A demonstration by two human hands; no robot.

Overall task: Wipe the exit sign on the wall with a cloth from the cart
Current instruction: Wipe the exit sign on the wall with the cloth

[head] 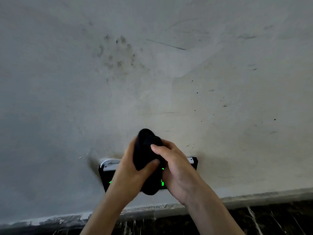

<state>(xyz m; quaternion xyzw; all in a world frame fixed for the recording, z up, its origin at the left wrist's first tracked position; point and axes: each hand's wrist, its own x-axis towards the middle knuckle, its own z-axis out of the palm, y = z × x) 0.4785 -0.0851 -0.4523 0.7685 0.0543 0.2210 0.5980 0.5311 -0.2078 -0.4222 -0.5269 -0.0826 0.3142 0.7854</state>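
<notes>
A dark bunched cloth [146, 150] is held between both hands in front of the wall. My left hand [130, 172] grips it from the left, thumb across its lower part. My right hand [174, 168] holds it from the right, fingers curled over its top. Behind the hands, low on the wall, hangs the exit sign [105, 175]: a black box with glowing green marks and a pale top strip. The hands and cloth hide most of its face; only its left and right ends show.
The wall [152, 73] is pale grey plaster with dark smudges and scratches. A dark marbled skirting band [271, 216] runs along its base below the sign. A dark stain spreads on the wall left of the sign.
</notes>
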